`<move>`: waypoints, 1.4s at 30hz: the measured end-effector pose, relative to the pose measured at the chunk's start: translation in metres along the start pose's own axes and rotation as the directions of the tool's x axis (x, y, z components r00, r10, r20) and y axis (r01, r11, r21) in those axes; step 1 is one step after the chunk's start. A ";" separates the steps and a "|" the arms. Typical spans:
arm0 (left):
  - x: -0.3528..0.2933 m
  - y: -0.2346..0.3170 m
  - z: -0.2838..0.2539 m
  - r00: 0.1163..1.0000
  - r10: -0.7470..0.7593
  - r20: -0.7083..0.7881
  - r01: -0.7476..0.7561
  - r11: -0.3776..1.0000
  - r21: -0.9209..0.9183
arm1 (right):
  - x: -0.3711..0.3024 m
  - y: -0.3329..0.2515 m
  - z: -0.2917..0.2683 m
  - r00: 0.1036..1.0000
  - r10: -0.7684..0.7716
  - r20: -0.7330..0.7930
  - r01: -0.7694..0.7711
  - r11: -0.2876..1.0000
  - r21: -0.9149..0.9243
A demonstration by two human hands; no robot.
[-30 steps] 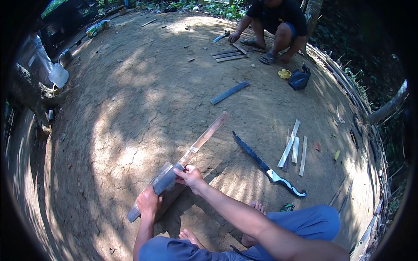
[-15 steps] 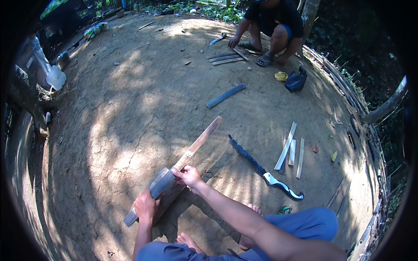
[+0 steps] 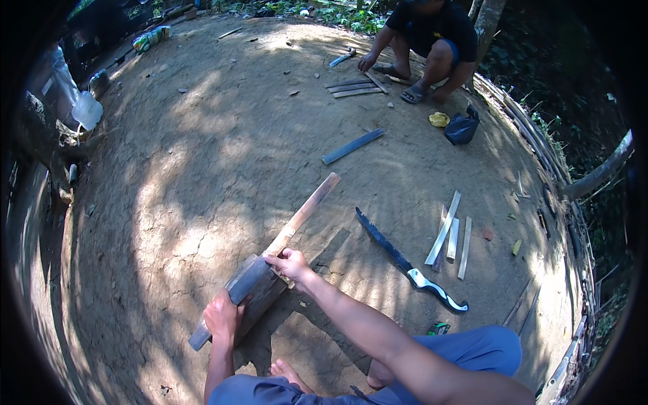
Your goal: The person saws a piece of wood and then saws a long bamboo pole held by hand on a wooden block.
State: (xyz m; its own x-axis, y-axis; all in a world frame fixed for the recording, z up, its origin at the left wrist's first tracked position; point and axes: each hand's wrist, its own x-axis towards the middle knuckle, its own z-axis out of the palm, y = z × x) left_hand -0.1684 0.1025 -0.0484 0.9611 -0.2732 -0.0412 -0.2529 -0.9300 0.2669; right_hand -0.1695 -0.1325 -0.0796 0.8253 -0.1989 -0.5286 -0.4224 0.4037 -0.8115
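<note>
My left hand point(image 3: 221, 315) is closed round the dark grey lower part of a long wooden piece point(image 3: 302, 213), whose upper part is pale brown and points away from me to the right. My right hand point(image 3: 289, 265) pinches the piece near where brown meets grey. I cannot tell whether it is one strip or two parts joined. Below and beside it is a thick dark block point(image 3: 264, 305), partly hidden by my hands. To the right of my hands, a curved pruning saw point(image 3: 385, 244) with a white and black handle lies on the ground.
Several pale strips point(image 3: 443, 229) lie right of the saw, and a dark slat point(image 3: 352, 146) lies ahead. Another person point(image 3: 432, 47) squats at the far right beside more slats point(image 3: 354, 88), a hammer point(image 3: 343, 58) and a black plastic bag point(image 3: 462, 127). A green and black object point(image 3: 439, 329) lies by my knee.
My right hand and the wooden piece have shifted slightly left. More of the dark block shows below them. The whole view has moved a little.
</note>
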 end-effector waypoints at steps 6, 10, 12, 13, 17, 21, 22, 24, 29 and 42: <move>0.001 0.003 0.004 1.000 -0.015 -0.021 0.015 1.000 0.001 | 0.001 0.002 0.001 0.999 0.042 -0.015 -0.042 0.998 0.050; 0.000 0.004 0.001 0.999 -0.029 0.016 0.028 0.999 0.040 | 0.008 0.007 0.000 0.999 0.031 -0.013 -0.031 1.000 -0.005; -0.002 0.003 0.002 1.000 -0.002 -0.015 0.003 0.999 0.039 | 0.011 0.011 -0.001 1.000 0.027 -0.007 -0.027 1.000 0.002; -0.003 0.001 0.002 1.000 0.008 -0.029 -0.007 0.999 0.039 | 0.010 0.012 0.000 1.000 0.030 0.004 -0.030 0.999 0.018; -0.005 0.002 0.004 0.996 0.023 -0.084 -0.020 0.999 0.042 | 0.011 0.017 0.003 1.000 0.014 -0.010 -0.014 1.000 0.014; -0.006 0.003 0.006 0.998 0.011 -0.055 -0.008 0.999 0.049 | 0.016 0.024 -0.001 0.999 -0.042 0.012 0.041 0.999 0.025; -0.006 0.002 0.005 0.999 0.002 -0.045 0.001 0.998 0.061 | 0.017 0.023 0.000 0.999 -0.044 0.017 0.044 0.998 0.033; -0.005 -0.002 0.008 0.996 0.016 -0.086 -0.011 0.998 0.055 | 0.018 0.022 0.003 0.997 -0.077 0.024 0.076 0.996 0.039; -0.007 -0.001 0.012 0.995 -0.013 -0.096 0.019 0.998 0.057 | 0.019 0.030 0.005 0.990 -0.141 0.003 0.141 0.990 0.028; -0.013 -0.004 0.025 0.974 0.095 -0.205 -0.069 0.989 0.132 | 0.016 0.035 0.007 0.989 -0.122 -0.079 0.124 0.992 0.019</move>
State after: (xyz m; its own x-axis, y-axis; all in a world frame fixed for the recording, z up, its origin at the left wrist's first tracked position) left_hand -0.1824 0.1040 -0.0727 0.9349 -0.3044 0.1827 -0.3312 -0.9331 0.1400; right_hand -0.1684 -0.1158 -0.1150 0.8384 -0.3166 -0.4437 -0.3098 0.3930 -0.8658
